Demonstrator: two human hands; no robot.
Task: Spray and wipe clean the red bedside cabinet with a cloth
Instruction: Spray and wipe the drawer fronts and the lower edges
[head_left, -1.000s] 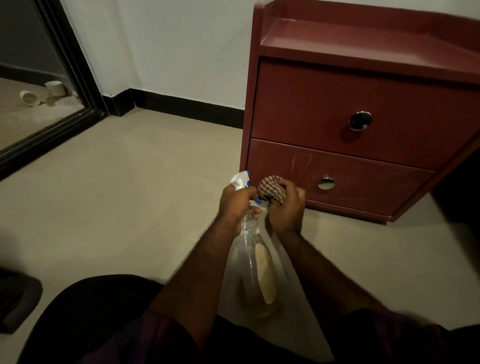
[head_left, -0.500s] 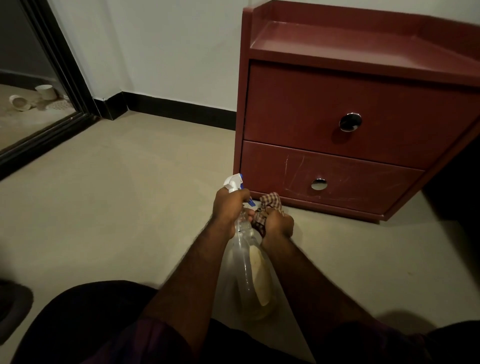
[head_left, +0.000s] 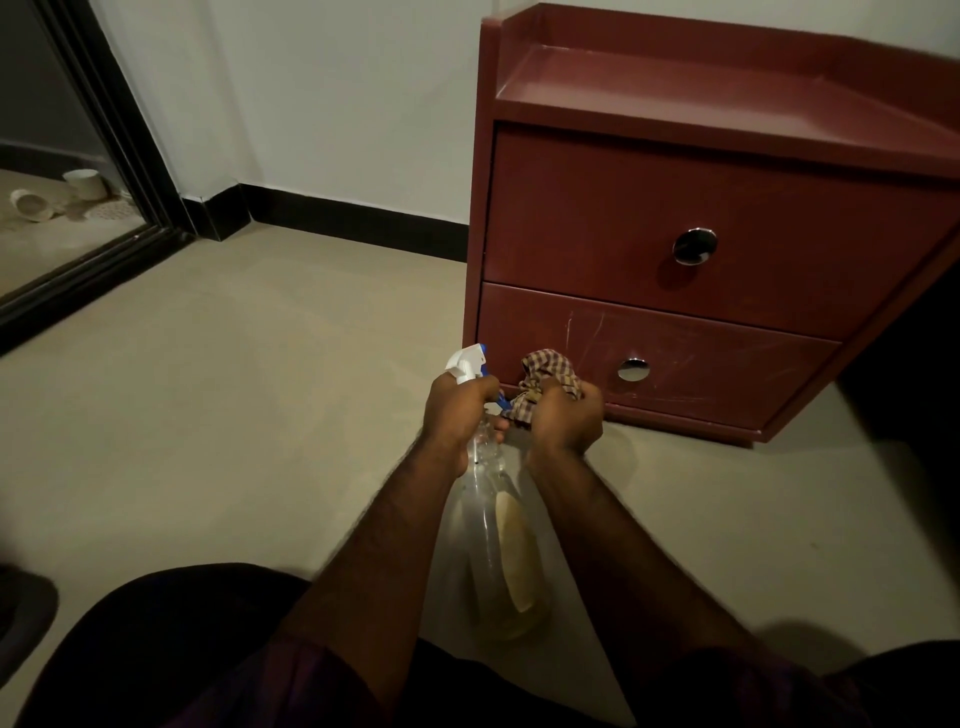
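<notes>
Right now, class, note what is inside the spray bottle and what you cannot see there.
The clear spray bottle shows what looks like yellowish liquid near its base and a cream label on its side. The left hand grips its neck, covering the inside there.

A beige floor (head_left: 208, 415) meets a white wall (head_left: 337, 104) with black skirting (head_left: 363, 221), a black door frame (head_left: 130, 140) at left.

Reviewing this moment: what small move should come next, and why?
Probably squeeze the trigger: the left hand grips the spray bottle at its neck, the right hand holds the bunched cloth beside the nozzle, near the scuffed lower drawer.
</notes>
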